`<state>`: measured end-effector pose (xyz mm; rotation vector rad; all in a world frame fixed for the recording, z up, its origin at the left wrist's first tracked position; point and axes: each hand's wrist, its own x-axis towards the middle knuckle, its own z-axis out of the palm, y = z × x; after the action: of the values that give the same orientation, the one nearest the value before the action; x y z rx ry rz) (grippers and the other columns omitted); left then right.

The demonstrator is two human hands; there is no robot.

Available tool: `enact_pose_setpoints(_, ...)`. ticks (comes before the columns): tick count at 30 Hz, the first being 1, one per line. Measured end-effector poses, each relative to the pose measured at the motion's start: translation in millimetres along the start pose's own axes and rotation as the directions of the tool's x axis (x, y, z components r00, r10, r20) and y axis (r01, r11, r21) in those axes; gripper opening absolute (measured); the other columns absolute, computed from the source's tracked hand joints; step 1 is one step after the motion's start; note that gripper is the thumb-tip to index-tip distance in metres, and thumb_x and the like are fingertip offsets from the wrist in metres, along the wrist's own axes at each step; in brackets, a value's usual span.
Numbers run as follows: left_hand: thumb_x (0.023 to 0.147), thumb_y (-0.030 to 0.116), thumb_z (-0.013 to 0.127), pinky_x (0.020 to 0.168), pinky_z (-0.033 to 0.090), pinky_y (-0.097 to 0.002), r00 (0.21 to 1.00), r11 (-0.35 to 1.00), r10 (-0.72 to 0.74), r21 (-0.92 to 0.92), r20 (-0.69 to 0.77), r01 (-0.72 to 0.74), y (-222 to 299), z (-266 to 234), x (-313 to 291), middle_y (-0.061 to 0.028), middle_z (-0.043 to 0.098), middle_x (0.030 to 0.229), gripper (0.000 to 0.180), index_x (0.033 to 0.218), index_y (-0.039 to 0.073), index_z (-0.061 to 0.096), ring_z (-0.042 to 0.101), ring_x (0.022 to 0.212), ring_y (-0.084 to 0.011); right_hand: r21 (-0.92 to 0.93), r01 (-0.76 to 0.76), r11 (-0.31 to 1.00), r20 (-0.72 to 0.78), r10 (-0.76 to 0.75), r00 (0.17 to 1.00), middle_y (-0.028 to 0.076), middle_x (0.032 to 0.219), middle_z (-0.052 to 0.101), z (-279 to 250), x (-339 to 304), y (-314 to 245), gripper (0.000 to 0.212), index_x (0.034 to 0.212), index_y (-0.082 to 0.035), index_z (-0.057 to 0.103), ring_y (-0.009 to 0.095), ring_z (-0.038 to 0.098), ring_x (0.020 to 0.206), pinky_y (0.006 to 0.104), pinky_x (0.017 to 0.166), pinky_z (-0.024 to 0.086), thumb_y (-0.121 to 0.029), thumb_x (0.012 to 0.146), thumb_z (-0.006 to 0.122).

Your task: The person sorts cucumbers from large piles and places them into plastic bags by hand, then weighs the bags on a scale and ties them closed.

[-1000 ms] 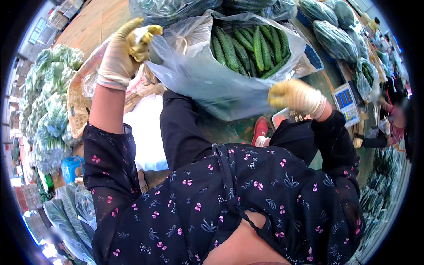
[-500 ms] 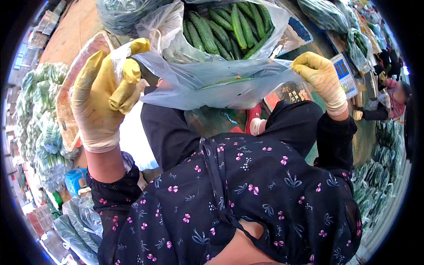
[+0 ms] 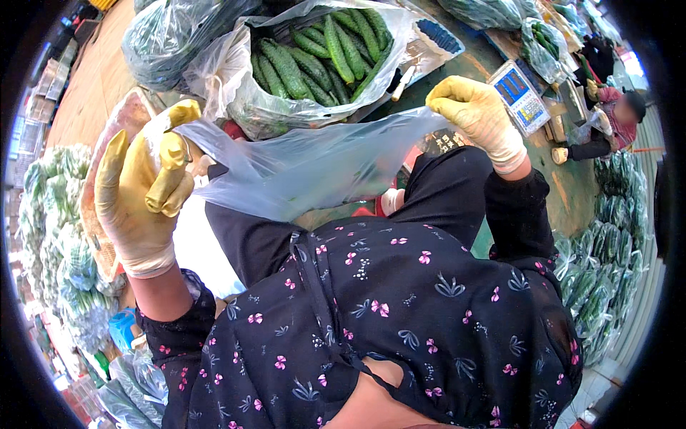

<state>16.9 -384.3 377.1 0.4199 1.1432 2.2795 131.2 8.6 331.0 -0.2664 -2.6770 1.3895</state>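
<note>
A thin translucent plastic bag (image 3: pixel 307 168) is stretched sideways over my lap. At its left end my left hand (image 3: pixel 146 175), in a yellow-coated glove, grips it with curled fingers, the thumb standing apart. My right hand (image 3: pixel 475 118), gloved the same way, pinches the bag's right corner between thumb and fingers. Just beyond the bag stands a large open clear sack (image 3: pixel 229 93) heaped with green cucumbers (image 3: pixel 289 68). The bag looks flat, and its lower edge hangs loose over my knees.
A scale with a blue display (image 3: pixel 518 96) is beyond my right hand. A wicker basket (image 3: pixel 107 250) stands by my left hand. Bagged vegetables (image 3: pixel 604 264) are piled at the right, with more bagged produce (image 3: pixel 71 250) at the left. A person (image 3: pixel 618 118) sits at the far right.
The view has shifted, so the cucumber sack and both hands appear farther left. The bag hangs at more of a slant, its right end higher. Both hands keep their hold.
</note>
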Motion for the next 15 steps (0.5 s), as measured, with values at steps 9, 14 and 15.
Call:
enact_pose_setpoints(9, 0.1, 0.037, 0.043, 0.042, 0.026, -0.0184, 0.979, 0.996, 0.09, -0.03, 0.184, -0.086, 33.0, 8.7, -0.3, -0.0116, 0.062, 0.093, 0.067, 0.136, -0.018, 0.031, 0.028, 0.046, -0.0046, -0.054, 0.145, 0.988, -0.139, -0.152, 0.979, 0.002, 0.077, 0.065, -16.7, 1.8, -30.2, 0.014, 0.089, -0.002, 0.069, 0.008, 0.057, 0.074, 0.0236, 0.07, 0.047, -0.015, 0.084, 0.068)
enact_pose_setpoints(14, 0.099, 0.038, 0.043, 0.052, 0.029, -0.0187, 0.956, 0.998, 0.062, -0.027, 0.285, -0.057, 26.7, 37.2, 16.2, -0.0096, 0.062, 0.096, 0.067, 0.136, -0.016, 0.034, 0.033, 0.054, -0.0044, -0.194, 0.127, 0.973, -0.252, -0.175, 0.952, 0.004, 0.078, 0.066, -46.6, -3.9, -31.1, 0.016, 0.091, -0.003, 0.069, 0.009, 0.058, 0.074, 0.0248, 0.071, 0.047, -0.018, 0.085, 0.067)
enact_pose_setpoints(15, 0.099, 0.038, 0.043, 0.052, 0.029, -0.0191, 0.949, 0.998, 0.059, -0.029, 0.31, -0.053, 21.7, 43.7, 23.6, -0.0091, 0.062, 0.096, 0.065, 0.134, -0.016, 0.036, 0.034, 0.055, -0.0046, -0.291, 0.112, 0.95, -0.276, -0.195, 0.941, 0.004, 0.078, 0.067, -56.7, -8.3, -29.9, 0.018, 0.092, -0.004, 0.069, 0.01, 0.058, 0.073, 0.0252, 0.07, 0.048, -0.021, 0.086, 0.065)
